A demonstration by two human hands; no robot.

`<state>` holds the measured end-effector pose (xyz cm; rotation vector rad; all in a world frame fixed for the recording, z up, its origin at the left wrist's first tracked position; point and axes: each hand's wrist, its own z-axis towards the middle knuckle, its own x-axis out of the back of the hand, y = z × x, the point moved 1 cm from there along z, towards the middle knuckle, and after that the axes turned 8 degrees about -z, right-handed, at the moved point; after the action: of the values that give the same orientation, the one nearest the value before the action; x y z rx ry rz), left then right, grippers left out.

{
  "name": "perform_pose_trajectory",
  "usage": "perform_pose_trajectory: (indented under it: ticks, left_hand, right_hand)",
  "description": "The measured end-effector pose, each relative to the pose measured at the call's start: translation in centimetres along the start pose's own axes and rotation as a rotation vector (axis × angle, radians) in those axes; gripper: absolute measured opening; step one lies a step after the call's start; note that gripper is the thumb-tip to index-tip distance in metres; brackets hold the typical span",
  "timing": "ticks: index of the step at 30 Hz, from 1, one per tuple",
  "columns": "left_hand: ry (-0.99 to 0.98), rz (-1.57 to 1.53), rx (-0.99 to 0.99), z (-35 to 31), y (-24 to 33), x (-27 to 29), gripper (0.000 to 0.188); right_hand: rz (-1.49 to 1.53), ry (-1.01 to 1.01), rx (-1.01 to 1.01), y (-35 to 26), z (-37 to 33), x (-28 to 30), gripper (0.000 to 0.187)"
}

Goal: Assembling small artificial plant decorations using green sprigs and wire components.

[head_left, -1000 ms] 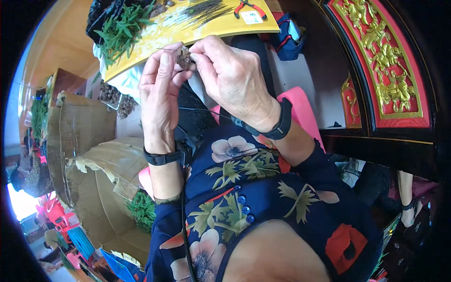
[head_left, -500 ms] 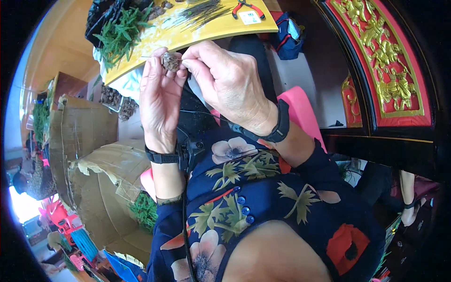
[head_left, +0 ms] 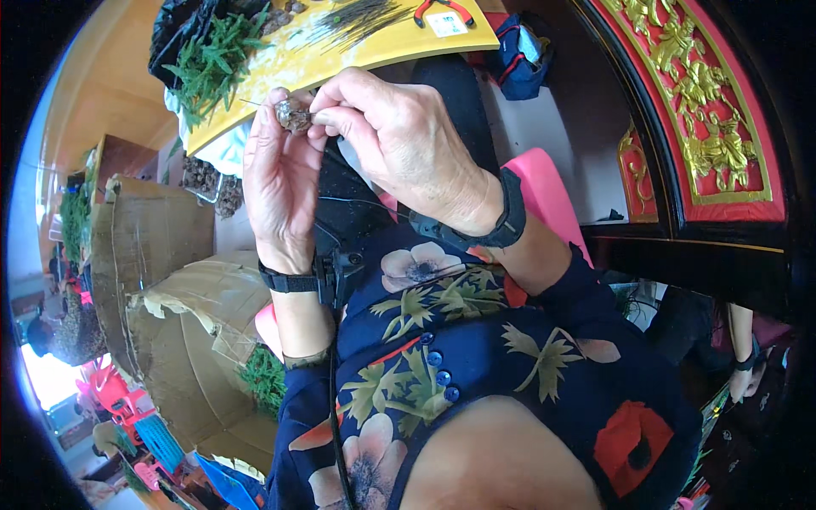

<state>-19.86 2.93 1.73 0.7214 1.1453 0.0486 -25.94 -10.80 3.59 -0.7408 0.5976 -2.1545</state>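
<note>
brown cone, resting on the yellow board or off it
Off the yellow board: the left hand holds the brown cone short of the near edge, and the right hand pinches at its side.

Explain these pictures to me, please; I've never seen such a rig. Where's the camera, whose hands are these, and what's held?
There's no robot here: these are a person's bare hands. Each picture comes from a fisheye camera worn on the head, looking down, so straight edges bend. The left hand holds a small brown pinecone-like piece; a thin wire sticks out to its left. The right hand has its fingertips at the piece's other side; what they grip is too small to tell. Beyond, the yellow table bears green sprigs, thin dark stems or wires and red-handled pliers.
</note>
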Motion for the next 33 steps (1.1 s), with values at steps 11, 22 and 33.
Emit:
perform_pose_trajectory:
  ticks: [11,22,33]
  left_hand:
    - [-0.032,-0.375,0.292,0.0,-0.3,-0.1,0.025]
    - [0.062,-0.479,0.343,-0.3,-0.2,0.1,0.024]
    - [0.018,-0.526,0.355,-0.1,-0.7,-0.7,0.025]
  right_hand:
    - [0.046,-0.027,-0.098,1.3,0.3,0.4,0.005]
    - [-0.059,-0.141,0.0,1.8,0.8,1.3,0.005]
    - [0.22,-0.144,-0.169,2.8,0.8,1.1,0.005]
